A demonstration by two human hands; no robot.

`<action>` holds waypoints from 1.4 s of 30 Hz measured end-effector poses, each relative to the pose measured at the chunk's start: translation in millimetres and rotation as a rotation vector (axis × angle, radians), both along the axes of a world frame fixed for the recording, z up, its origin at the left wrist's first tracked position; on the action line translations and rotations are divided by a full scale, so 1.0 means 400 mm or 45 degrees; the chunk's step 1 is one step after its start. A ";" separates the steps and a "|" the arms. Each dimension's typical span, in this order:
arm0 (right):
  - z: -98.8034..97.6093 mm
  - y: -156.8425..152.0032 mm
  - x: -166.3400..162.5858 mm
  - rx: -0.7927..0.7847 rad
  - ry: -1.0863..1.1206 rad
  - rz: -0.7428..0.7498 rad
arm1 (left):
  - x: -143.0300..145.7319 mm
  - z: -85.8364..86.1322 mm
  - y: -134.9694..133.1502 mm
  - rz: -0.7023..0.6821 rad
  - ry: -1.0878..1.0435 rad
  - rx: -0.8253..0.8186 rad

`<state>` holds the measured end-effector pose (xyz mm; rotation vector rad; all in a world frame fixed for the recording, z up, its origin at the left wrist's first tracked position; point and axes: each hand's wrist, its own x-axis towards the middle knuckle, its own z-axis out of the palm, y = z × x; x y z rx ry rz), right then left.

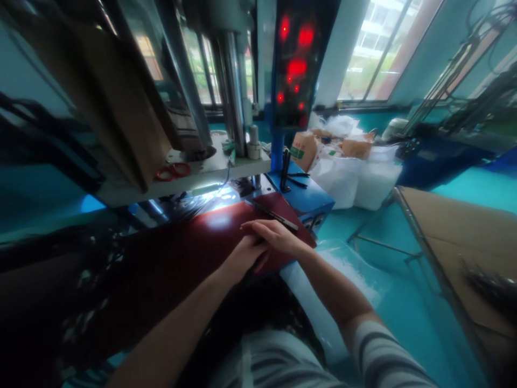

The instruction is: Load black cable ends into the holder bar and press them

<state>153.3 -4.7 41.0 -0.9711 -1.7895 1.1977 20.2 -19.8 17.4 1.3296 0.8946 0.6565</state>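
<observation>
A dark red mat (194,242) covers the work surface under a tall press machine (230,81). My right hand (274,236) lies flat on the mat's near right part, fingers pointing left. My left hand (241,257) sits just below it, partly tucked under the right hand; I cannot tell whether it holds anything. A thin dark strip (274,214) lies on the mat just beyond my right hand's fingers. A bright light falls on the mat under the press.
Red scissors (173,171) lie on the machine's white shelf. A blue control box (302,196) and a panel with red lights (297,64) stand behind. White bags and cardboard boxes (351,167) are at the right, a brown table (464,237) further right, a clear bag (343,269) by my right arm.
</observation>
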 end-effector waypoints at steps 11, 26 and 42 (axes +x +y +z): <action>-0.073 0.046 0.120 0.311 -1.051 -0.383 | -0.020 -0.073 -0.006 0.166 -0.285 -0.343; -0.134 0.008 0.037 -0.542 -0.086 -0.233 | -0.063 -0.081 0.001 0.338 -0.300 -0.408; -0.178 -0.054 -0.029 -0.489 0.468 -0.501 | -0.037 -0.080 -0.059 0.359 0.441 0.552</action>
